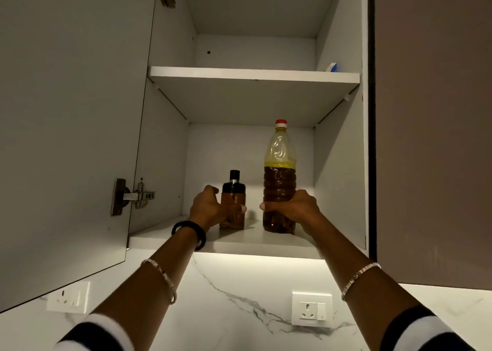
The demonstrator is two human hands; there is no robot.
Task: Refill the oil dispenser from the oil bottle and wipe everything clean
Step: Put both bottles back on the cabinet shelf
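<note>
A small oil dispenser (234,191) with a black cap and amber oil stands on the bottom shelf (239,241) of an open wall cabinet. My left hand (209,207) is wrapped around its lower body. To its right stands a tall plastic oil bottle (279,175) with a red cap, about two thirds full of dark oil. My right hand (291,207) grips the bottle near its base. Both containers are upright and rest on the shelf.
The cabinet door (72,127) hangs open on the left. An upper shelf (253,74) holds a small blue-and-white object (332,67) at the far right. Below is a marble backsplash with two wall sockets (311,309). A closed brown cabinet front (434,111) is on the right.
</note>
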